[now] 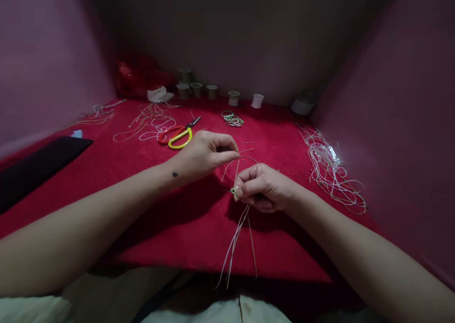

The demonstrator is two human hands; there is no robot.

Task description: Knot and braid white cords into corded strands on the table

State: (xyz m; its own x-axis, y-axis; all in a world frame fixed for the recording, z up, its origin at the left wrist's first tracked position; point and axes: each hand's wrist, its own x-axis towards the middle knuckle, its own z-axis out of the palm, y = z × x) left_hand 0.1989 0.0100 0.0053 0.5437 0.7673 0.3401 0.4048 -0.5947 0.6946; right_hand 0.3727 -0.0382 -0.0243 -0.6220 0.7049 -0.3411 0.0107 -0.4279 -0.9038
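Observation:
My right hand (263, 189) pinches a small green knotted piece (232, 190) between thumb and forefinger, above the red cloth. Several pale cords (236, 240) hang from beneath that hand past the table's front edge. Higher and to the left, my left hand (213, 151) is closed in a pinch on a thin cord (237, 171), which runs taut down to the green piece. Other thin strands lie curved on the cloth behind the hands. Part of the green piece is hidden by my right fingers.
Scissors (180, 135) with red and yellow handles lie beyond my left hand. Thread spools (233, 98) line the back, behind a green-white cord bundle (232, 119). Loose cords (330, 171) lie at right, others (152, 119) at left, near a black flat object (42, 166).

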